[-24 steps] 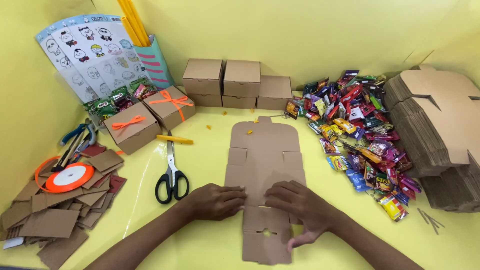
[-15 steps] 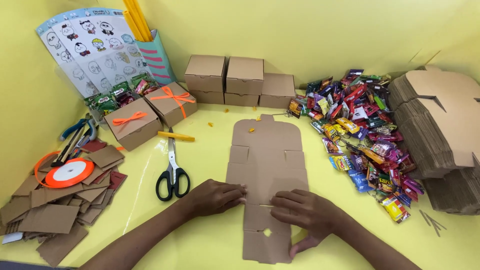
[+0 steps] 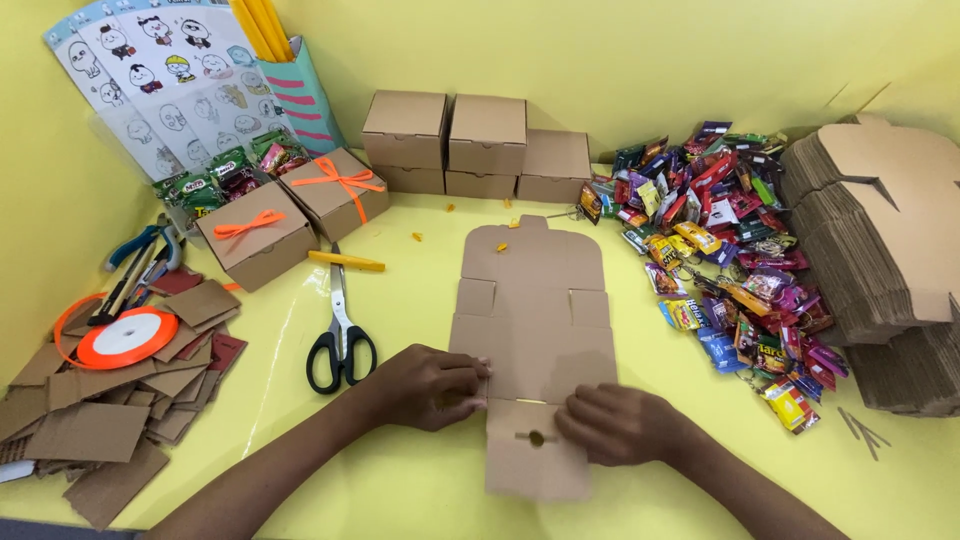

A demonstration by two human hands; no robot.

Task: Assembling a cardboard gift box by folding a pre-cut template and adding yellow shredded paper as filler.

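A flat die-cut cardboard box blank (image 3: 535, 300) lies unfolded on the yellow table (image 3: 420, 290) in front of me. My left hand (image 3: 430, 385) presses on the blank's left side flap near its lower crease. My right hand (image 3: 615, 425) rests with curled fingers on the right side of the bottom panel, next to a small round hole. Both hands touch the cardboard; neither lifts it.
Black-handled scissors (image 3: 340, 335) lie left of the blank. Two boxes tied with orange ribbon (image 3: 290, 215) and three plain folded boxes (image 3: 480, 145) stand behind. A heap of wrapped sweets (image 3: 725, 240) and a stack of flat blanks (image 3: 880, 230) are right. Cardboard scraps (image 3: 120, 400), an orange ribbon spool (image 3: 125, 337) and pliers (image 3: 135, 265) are left.
My right hand has slid from the blank's middle down and right onto the bottom panel. My left hand stays at the left flap.
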